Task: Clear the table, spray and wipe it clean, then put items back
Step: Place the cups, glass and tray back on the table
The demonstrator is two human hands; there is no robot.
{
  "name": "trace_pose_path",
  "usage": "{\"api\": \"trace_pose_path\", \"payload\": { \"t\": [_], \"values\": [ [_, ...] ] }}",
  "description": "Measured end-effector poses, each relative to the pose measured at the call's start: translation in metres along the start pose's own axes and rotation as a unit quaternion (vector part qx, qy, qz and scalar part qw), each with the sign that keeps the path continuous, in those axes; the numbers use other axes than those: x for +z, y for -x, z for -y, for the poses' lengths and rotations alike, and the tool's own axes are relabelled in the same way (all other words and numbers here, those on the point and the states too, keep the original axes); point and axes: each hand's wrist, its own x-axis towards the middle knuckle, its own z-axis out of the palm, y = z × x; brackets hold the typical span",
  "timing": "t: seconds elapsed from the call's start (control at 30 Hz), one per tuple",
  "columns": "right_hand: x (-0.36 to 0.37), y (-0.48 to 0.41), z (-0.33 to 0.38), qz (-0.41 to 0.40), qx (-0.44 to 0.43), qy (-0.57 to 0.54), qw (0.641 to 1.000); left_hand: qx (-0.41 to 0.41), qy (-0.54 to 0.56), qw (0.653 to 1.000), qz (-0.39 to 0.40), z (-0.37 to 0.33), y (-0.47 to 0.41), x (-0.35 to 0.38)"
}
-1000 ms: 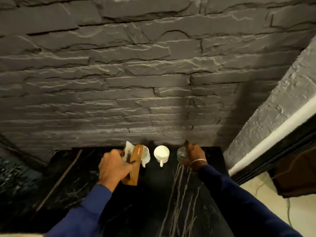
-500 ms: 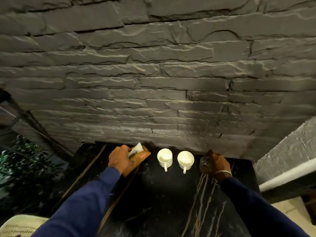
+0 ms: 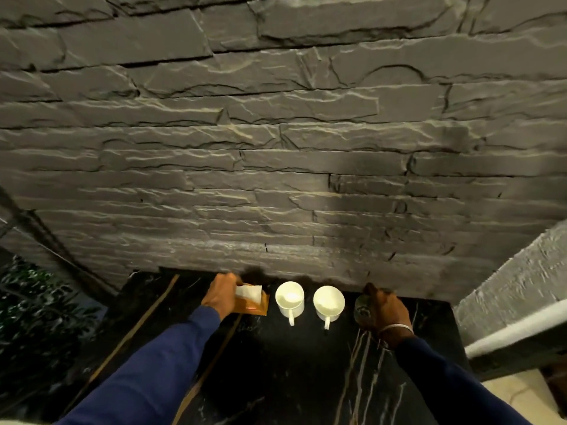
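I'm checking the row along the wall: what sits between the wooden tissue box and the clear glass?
In the head view, two white ceramic mugs stand side by side between the wooden tissue box and the clear glass.

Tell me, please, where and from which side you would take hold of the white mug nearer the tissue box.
Take the left white mug by its handle, coming from the near edge of the table. It stands upright with the handle pointing toward the person, clear of the tissue box and the second mug; the wall blocks the far side.
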Motion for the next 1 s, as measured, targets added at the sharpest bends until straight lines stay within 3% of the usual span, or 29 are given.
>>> {"api": "trace_pose_path", "payload": {
  "t": [0.4,0.63,0.87,1.0],
  "values": [
    [0.000,0.002,-0.001,-0.002,0.013,-0.023,1.000,0.027,-0.055,0.998,0.001,0.003,-0.013,0.012],
    [-0.003,0.019,-0.004,0.007,0.013,-0.025,1.000,0.080,-0.126,0.987,-0.067,-0.015,0.018,-0.005],
    [-0.026,0.062,0.026,-0.051,0.002,0.041,0.998,0.173,-0.117,0.975,-0.073,-0.008,0.072,-0.023],
    [-0.054,0.107,0.064,-0.129,-0.025,0.063,0.989,0.205,-0.094,0.970,-0.090,-0.013,0.122,-0.044]
  ]
}}
